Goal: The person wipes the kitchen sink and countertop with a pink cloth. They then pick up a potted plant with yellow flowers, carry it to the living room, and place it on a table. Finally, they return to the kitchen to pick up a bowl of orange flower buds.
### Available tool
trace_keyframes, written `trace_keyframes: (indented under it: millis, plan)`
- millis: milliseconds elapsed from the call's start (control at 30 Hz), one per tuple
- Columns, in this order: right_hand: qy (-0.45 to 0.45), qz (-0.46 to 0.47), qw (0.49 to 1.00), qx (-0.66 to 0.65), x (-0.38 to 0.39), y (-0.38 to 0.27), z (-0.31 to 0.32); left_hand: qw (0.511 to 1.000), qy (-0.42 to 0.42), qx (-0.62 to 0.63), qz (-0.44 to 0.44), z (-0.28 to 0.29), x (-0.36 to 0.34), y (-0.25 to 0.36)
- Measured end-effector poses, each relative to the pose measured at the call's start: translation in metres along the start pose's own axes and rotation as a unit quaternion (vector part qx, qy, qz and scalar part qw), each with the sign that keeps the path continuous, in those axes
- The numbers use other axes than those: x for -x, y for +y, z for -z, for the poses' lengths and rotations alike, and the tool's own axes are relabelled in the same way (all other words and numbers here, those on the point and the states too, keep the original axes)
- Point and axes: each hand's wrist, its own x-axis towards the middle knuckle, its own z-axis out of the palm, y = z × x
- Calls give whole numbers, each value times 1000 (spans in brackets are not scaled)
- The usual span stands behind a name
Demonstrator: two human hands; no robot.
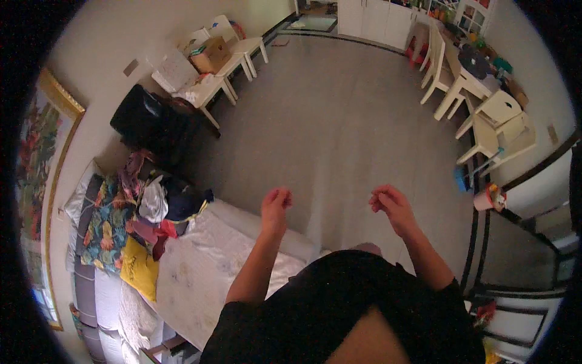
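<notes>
My left hand is raised over the near side of the bed, its fingers curled inward with nothing visible in them. To the right, my right hand hangs in the air above the tiled floor, also with bent fingers and no object showing. The two are well apart. Below and left of them lies the bed's pale sheet, with a yellow cushion, a patterned pillow and a heap of clothes and cloths along its left part.
A black armchair and white chairs holding a cardboard box line the left wall. At right stand a cluttered table, more chairs, a pink bin and a blue broom. White cabinets are at the far end.
</notes>
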Motion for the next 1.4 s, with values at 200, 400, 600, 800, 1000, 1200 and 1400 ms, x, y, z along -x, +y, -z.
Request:
trace_keyframes:
  millis: [200,400,600,800,1000,1200,1400]
  plan:
    - [71,15,997,-15,-164,-9,94,992,-120,-25,-12,-129,-164,-5]
    - [9,57,998,-15,-373,-58,162,999,-50,14,-11,-173,-339,-5]
    - [-138,3,990,32,-588,-102,131,986,152,12,-71,-185,-443,43]
    - [-288,10,957,22,-779,-125,74,959,264,42,-97,-123,-589,53]
    - [-181,-7,983,10,-952,-159,106,968,230,29,-100,-187,-803,119]
    - [-27,11,999,-18,-1089,-181,178,998,-20,-39,-54,-339,-1015,138]
    - [-44,86,995,-38,-1257,-219,218,993,-93,-36,-67,-442,-1195,150]
